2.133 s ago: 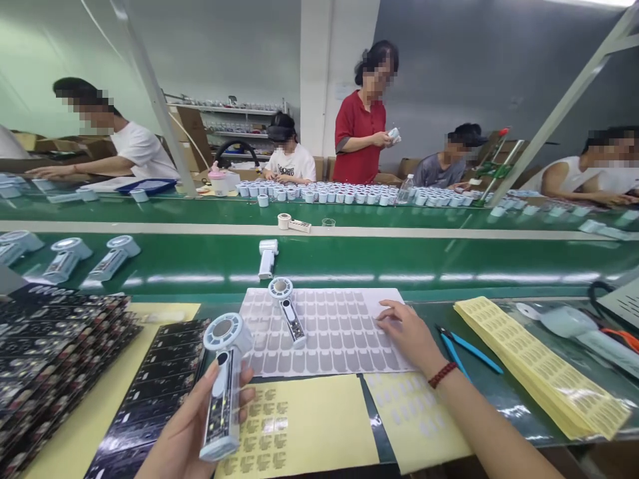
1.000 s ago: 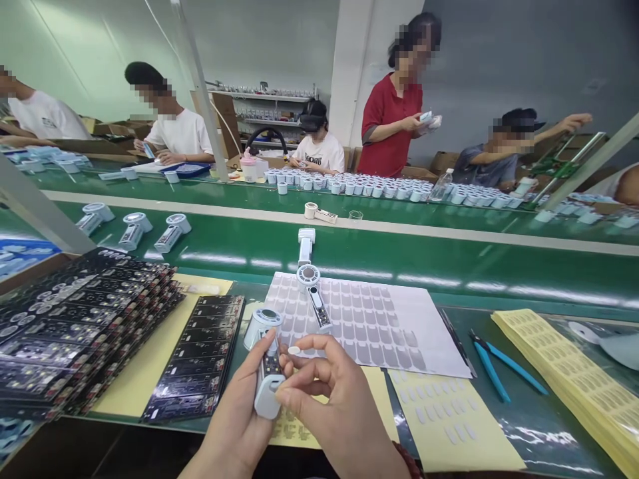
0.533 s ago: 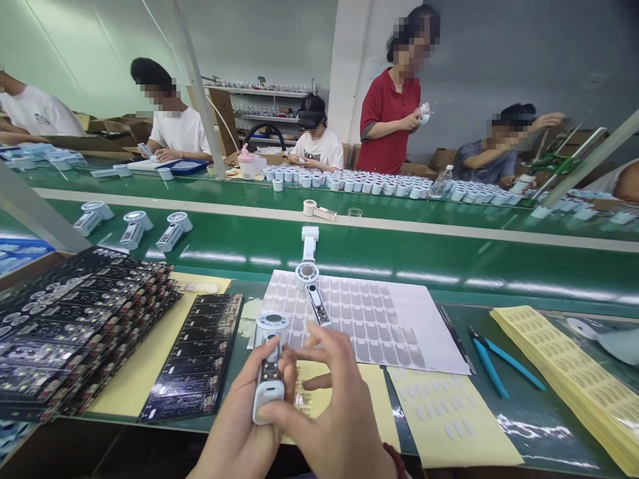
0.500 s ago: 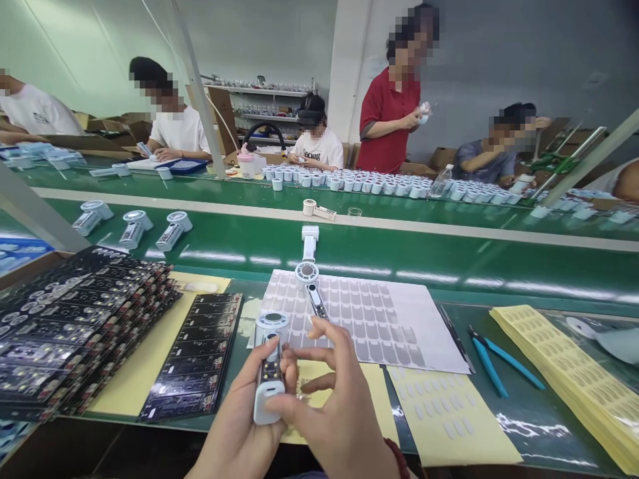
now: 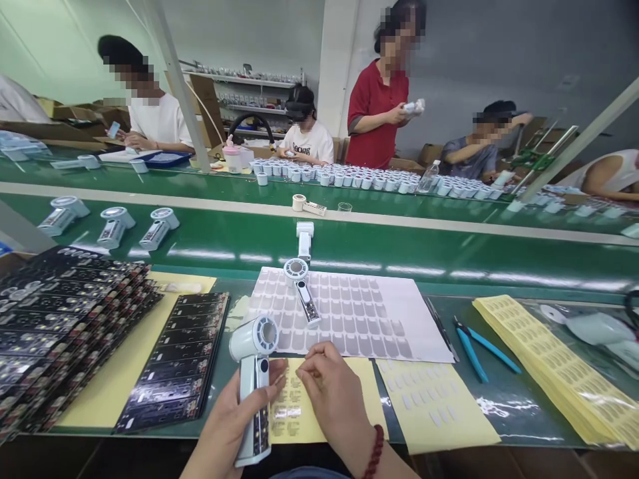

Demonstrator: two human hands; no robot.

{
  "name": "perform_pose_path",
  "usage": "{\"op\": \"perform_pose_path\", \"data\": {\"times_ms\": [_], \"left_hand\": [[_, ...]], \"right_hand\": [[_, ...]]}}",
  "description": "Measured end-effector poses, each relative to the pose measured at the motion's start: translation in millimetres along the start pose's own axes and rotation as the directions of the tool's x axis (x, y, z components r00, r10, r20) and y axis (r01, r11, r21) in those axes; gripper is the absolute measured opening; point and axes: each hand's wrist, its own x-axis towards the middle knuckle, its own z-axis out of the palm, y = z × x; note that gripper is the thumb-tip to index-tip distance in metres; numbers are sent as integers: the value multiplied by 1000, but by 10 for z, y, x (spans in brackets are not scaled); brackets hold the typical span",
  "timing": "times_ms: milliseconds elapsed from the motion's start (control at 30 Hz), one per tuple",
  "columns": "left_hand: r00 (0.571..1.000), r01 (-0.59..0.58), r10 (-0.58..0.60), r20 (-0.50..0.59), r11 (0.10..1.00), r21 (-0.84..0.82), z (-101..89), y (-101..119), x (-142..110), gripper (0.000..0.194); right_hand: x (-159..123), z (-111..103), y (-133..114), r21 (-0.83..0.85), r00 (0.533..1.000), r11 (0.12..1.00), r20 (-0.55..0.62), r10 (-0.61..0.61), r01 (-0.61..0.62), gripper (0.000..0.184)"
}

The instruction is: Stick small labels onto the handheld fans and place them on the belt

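A: What's closest?
B: The left hand (image 5: 227,409), wrapped round the handle of a pale-blue device (image 5: 247,379) at the near edge of the counter (image 5: 506,402). Half a second ago both hands were on it, base facing us; now its round head tilts to the right.
A: And the right hand (image 5: 337,396)?
B: Off the device now, over a yellow label sheet (image 5: 357,392). Its fingertips are drawn together; I can't tell whether they pinch anything.
A: Any room?
B: Just a narrow gap between the hands. Black panels (image 5: 170,362) border the left. A sticker sheet (image 5: 439,436) lies to the right, close to the front edge; beyond its right side, bare counter runs to a yellow stack (image 5: 554,379).
A: Farther off?
B: A white sheet (image 5: 399,299) with a second device (image 5: 306,305) on its left half, then a third device (image 5: 304,241) on the green belt (image 5: 379,239), open to its right.
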Motion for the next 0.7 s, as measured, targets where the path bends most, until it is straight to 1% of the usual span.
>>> {"op": "perform_pose_path", "data": {"times_ms": [100, 233, 333, 433, 500, 567, 700], "left_hand": [[1000, 6, -6, -7, 1000, -1, 8, -13, 0, 40], [999, 31, -32, -21, 999, -39, 57, 62, -49, 42], [998, 59, -61, -20, 996, -60, 110, 143, -78, 48], [997, 78, -76, 21, 992, -99, 180, 212, -61, 51], [996, 87, -81, 47, 985, -148, 240, 247, -32, 49], [996, 80, -73, 46, 980, -181, 310, 277, -6, 43], [998, 40, -49, -46, 983, -180, 439, 334, -4, 32]], "right_hand": [[10, -20, 13, 20, 1000, 1000, 15, -24, 24, 15], [14, -176, -51, 138, 997, 990, 72, -17, 7, 13], [-12, -287, -220, 265, 994, 964, 111, -5, -25, 13], [-34, -333, -441, 421, 981, 905, 191, -34, -51, 11], [-29, -337, -563, 412, 972, 910, 230, -49, -52, 10], [-8, -336, -645, 337, 970, 941, 239, -43, -42, 10], [54, -342, -726, 239, 973, 970, 231, -12, -45, 13]]}}
